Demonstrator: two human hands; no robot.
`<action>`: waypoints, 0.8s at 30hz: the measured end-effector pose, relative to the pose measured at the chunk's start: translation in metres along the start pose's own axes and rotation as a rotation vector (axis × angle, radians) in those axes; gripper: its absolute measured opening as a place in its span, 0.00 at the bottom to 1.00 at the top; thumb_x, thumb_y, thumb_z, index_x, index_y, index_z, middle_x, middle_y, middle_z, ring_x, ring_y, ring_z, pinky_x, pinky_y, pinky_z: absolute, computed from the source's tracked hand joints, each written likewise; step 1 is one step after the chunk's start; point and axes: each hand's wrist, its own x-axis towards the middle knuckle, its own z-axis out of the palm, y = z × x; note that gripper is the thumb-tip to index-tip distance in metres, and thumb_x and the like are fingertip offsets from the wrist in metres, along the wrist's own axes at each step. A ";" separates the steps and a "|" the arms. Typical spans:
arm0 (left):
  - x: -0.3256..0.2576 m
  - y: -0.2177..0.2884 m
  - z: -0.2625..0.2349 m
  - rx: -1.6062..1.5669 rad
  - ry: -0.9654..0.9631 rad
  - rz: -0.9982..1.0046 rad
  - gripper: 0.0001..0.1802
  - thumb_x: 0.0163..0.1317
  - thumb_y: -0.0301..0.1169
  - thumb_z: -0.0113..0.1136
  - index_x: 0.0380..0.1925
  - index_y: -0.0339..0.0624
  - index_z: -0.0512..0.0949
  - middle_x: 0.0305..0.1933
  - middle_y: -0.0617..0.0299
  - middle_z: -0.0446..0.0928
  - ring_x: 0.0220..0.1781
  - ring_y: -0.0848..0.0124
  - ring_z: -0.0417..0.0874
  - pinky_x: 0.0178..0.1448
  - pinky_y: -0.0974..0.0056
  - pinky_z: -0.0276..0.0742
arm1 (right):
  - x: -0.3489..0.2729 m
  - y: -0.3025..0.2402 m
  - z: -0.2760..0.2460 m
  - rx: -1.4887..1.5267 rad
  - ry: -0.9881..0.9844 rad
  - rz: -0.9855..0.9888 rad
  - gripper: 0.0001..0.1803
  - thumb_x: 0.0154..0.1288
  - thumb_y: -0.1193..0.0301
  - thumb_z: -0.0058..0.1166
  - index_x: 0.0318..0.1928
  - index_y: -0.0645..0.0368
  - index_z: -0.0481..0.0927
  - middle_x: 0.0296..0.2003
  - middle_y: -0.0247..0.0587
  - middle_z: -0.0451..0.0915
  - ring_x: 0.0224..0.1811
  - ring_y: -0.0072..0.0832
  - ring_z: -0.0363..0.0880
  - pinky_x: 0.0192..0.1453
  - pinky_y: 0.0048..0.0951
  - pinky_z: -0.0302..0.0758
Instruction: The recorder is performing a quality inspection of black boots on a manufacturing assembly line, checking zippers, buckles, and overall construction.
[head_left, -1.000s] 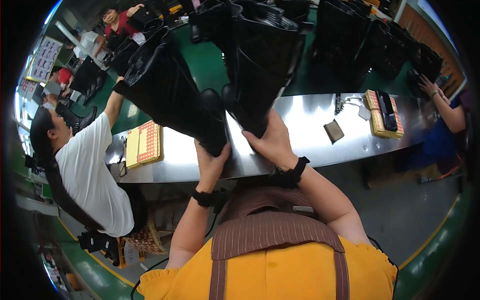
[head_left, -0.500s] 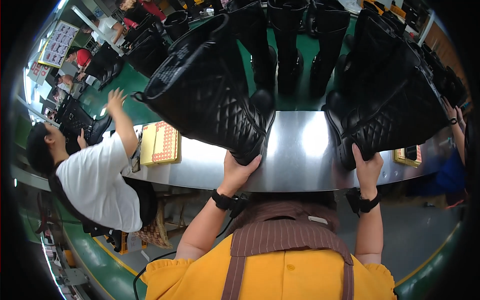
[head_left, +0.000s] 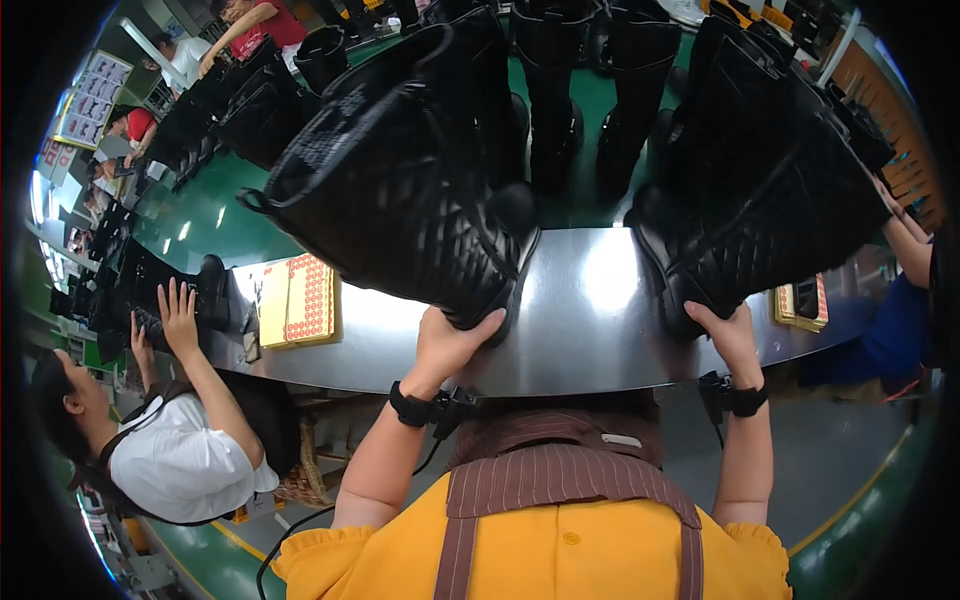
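Observation:
I hold a pair of tall black boots with quilted sides over the metal table edge, one in each hand. My left hand (head_left: 446, 348) is closed round the heel of the left boot (head_left: 390, 200), thumb along its side. That boot tilts so its wide top opening leans to the left. My right hand (head_left: 730, 338) grips the heel of the right boot (head_left: 760, 225), whose shaft leans away to the right. Both soles face each other across the shiny gap between them. The fingers beneath each heel are partly hidden.
Several upright black boots (head_left: 551, 95) stand on the green table surface (head_left: 190, 215) beyond the metal strip (head_left: 575, 350). Yellow sticker sheets (head_left: 300, 300) lie at left, with another stack (head_left: 803, 303) at right. A co-worker in a white shirt (head_left: 185, 460) handles boots on the left.
The co-worker on the left has lowered a raised arm and leaned back, hands now by a boot there. Both boots stay in my grip and appear slightly further left in the view.

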 end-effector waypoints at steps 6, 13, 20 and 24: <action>-0.011 0.014 0.032 -0.593 -0.017 0.130 0.23 0.63 0.30 0.66 0.57 0.35 0.75 0.56 0.61 0.78 0.56 0.72 0.78 0.62 0.64 0.74 | -0.023 -0.021 0.059 0.591 -0.119 -0.020 0.22 0.59 0.76 0.62 0.55 0.64 0.78 0.49 0.39 0.82 0.51 0.27 0.80 0.60 0.28 0.75; -0.020 0.027 0.056 -0.968 -0.161 0.080 0.23 0.68 0.34 0.58 0.61 0.38 0.71 0.60 0.57 0.76 0.62 0.64 0.76 0.68 0.54 0.72 | -0.037 -0.021 0.103 0.943 -0.261 0.014 0.23 0.68 0.60 0.51 0.54 0.66 0.79 0.49 0.44 0.83 0.52 0.34 0.82 0.61 0.36 0.76; -0.028 0.031 0.063 -0.989 -0.211 0.082 0.27 0.67 0.42 0.57 0.62 0.38 0.71 0.61 0.56 0.75 0.63 0.63 0.76 0.69 0.52 0.69 | -0.038 -0.020 0.102 1.111 -0.324 0.044 0.23 0.67 0.62 0.53 0.55 0.65 0.78 0.51 0.43 0.82 0.54 0.34 0.81 0.63 0.38 0.74; -0.029 0.025 0.063 -1.024 -0.215 0.040 0.27 0.66 0.42 0.57 0.61 0.37 0.72 0.60 0.56 0.76 0.63 0.62 0.76 0.69 0.52 0.68 | -0.042 -0.015 0.105 1.102 -0.357 0.023 0.25 0.65 0.58 0.55 0.56 0.63 0.79 0.53 0.42 0.82 0.56 0.33 0.80 0.64 0.37 0.73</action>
